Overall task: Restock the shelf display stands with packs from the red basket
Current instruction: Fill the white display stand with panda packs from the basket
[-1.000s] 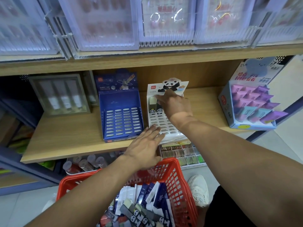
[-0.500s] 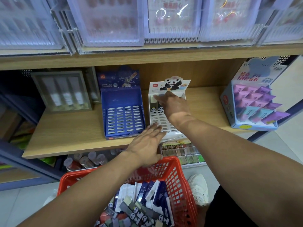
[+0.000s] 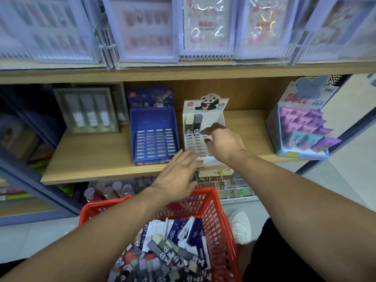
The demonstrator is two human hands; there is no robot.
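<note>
Two panda packs stand in the top row of the white panda stand; many more lie in the red basket below. The right hand, fingers bent, hovers over empty slots; what it holds cannot be told. The left hand, flat and wide, steadies the stand's front.

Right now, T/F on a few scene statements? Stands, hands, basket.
1. The blue display stand holds no packs. True.
2. The white panda stand is completely full. False: only two packs stand in its back row; the slots in view are bare.
3. The left hand grips a pack. False: its fingers are straight, at the panda stand's front edge, holding nothing visible.
4. The red basket sits below the shelf edge with mixed packs inside. True.
5. The right hand is inside the basket. False: it is over the panda stand.
</note>
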